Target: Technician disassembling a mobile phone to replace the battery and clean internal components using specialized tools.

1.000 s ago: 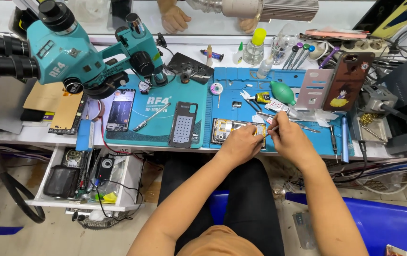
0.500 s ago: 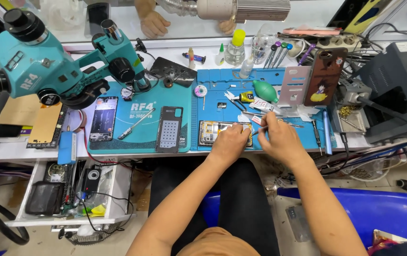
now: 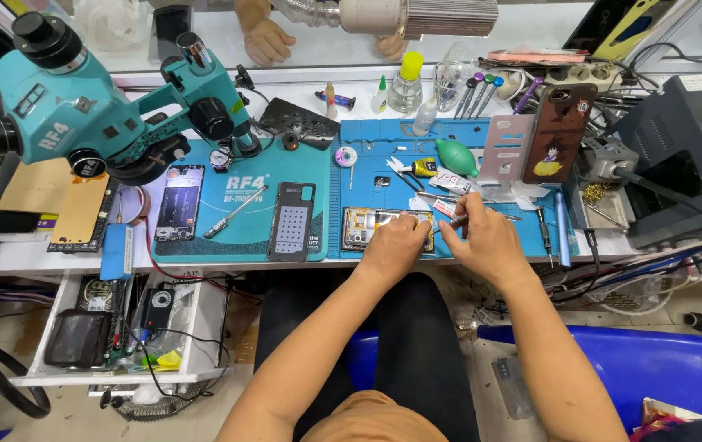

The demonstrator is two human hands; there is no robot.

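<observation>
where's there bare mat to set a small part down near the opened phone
Bare teal mat lies between the dark phone and the back cover, beside a thin metal tool. Around the left hand, right hand and opened phone the blue mat is crowded.

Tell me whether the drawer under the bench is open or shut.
Open: the drawer is pulled out below the bench edge, its cables and a black device visible from above.

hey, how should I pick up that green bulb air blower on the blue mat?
Grip the green air blower around its fat bulb, coming from above. It lies on its side on the blue mat, the bulb being its widest part, tapering toward a narrow nozzle.
</observation>
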